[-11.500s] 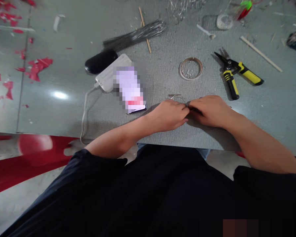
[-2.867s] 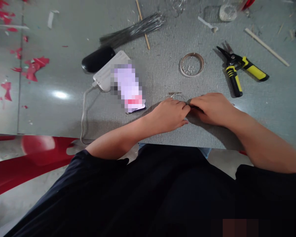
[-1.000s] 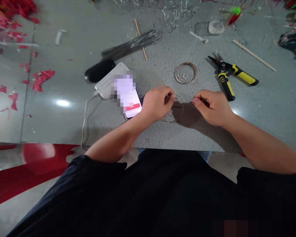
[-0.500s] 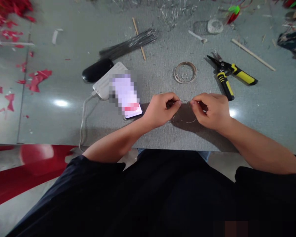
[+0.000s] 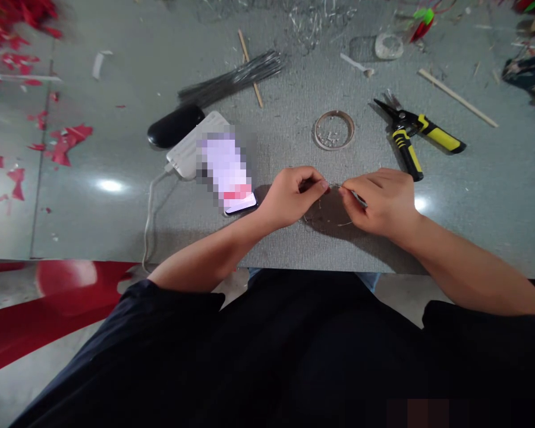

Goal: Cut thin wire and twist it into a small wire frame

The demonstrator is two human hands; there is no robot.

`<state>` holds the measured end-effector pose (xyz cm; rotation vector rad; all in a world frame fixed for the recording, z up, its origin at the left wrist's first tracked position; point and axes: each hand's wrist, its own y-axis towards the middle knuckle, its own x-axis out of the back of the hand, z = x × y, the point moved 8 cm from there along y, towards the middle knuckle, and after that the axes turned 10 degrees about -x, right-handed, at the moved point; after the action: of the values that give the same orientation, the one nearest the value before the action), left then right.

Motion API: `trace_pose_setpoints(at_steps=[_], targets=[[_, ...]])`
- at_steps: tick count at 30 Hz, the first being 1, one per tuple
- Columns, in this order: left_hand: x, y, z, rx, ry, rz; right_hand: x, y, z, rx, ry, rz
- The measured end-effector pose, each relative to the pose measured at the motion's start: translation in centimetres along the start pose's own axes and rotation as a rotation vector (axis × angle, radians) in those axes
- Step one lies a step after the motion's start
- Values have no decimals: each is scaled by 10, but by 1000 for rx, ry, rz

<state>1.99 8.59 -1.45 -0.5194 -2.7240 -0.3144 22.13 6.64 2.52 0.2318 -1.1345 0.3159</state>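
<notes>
My left hand (image 5: pixel 291 197) and my right hand (image 5: pixel 378 200) hover close together over the grey table (image 5: pixel 294 238) near its front edge. Both pinch a thin wire (image 5: pixel 333 188) that spans the small gap between their fingertips, and a loop of it hangs down beneath. Fingers of both hands are curled closed on the wire. A phone (image 5: pixel 226 173) lies just left of my left hand.
Yellow-handled cutters (image 5: pixel 414 134) lie right of a tape ring (image 5: pixel 334 129). A bundle of dark wires (image 5: pixel 232 78), a wooden stick (image 5: pixel 249 58), a black case (image 5: pixel 175 125) and a white power bank (image 5: pixel 188 150) sit farther back. Red scraps (image 5: pixel 62 142) litter the left. A red chair (image 5: pixel 49 297) stands below.
Both hands lifted off the table and parted with the wire between them, then came together again; the gap between the fingertips is smaller than half a second ago.
</notes>
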Motion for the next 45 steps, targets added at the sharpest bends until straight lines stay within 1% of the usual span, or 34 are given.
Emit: trace_pose_setpoints(at_steps=[8, 10, 12, 15, 19, 21, 23, 26, 29, 32, 36, 40, 42, 45], targets=[[-2, 0, -1, -14, 0, 6, -4, 1, 0, -15, -46, -24], [-2, 0, -1, -28, -30, -2, -7, -1, -1, -13, -43, -62], [-3, -1, 0, -41, -103, -13, -8, -3, -2, -5, -16, -131], [-6, -2, 6, -46, -218, -42, -10, -5, -4, 2, 94, -201], [-6, -4, 11, -83, -255, -132, -7, -5, -8, -30, 345, -167], [-5, -5, 15, -57, -277, -182, -4, -4, -9, -36, 446, -154], [-6, -5, 19, -5, -301, -206, -2, -3, -10, -38, 510, -139], [-5, -4, 21, 28, -295, -205, -3, -1, -10, -46, 564, -96], [-4, -4, 20, -2, -253, -206, -6, 1, -11, -74, 615, -25], [-1, -6, 16, -60, -183, -222, -11, 3, -11, -124, 726, 93], [2, -9, 5, -138, -24, -216, -19, 4, -8, -210, 921, 281], [4, -8, -3, -170, 88, -200, -28, 5, -6, -295, 1088, 422], [5, -7, 0, -152, 80, -203, -30, 5, -5, -284, 1122, 456], [6, -4, 10, -83, 10, -208, -24, 5, -9, -235, 1132, 415]])
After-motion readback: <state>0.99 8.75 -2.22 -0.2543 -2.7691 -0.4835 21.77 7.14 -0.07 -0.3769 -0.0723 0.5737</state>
